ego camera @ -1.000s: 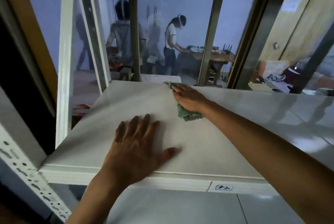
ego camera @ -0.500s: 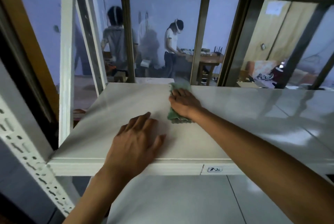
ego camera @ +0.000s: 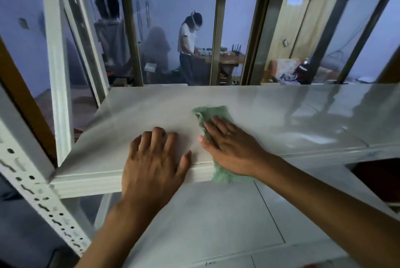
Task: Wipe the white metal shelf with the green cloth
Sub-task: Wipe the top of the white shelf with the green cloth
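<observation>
The white metal shelf (ego camera: 134, 114) spans the middle of the view, glossy on its right half. A green cloth (ego camera: 213, 113) lies on it near the front edge, and one end hangs over that edge. My right hand (ego camera: 232, 148) presses flat on the cloth with straight fingers. To its left, my left hand (ego camera: 154, 164) rests flat on the shelf at the front lip, fingers spread, holding nothing.
White perforated uprights (ego camera: 41, 200) frame the rack at left. A lower white shelf (ego camera: 212, 220) lies beneath my arms. Behind the rack, two people (ego camera: 188, 47) stand near a wooden table (ego camera: 229, 60), beside wooden doors (ego camera: 300, 23).
My right hand has dragged the green cloth from the back of the shelf toward the front edge, where it now overhangs. My left hand stayed on the front of the shelf.
</observation>
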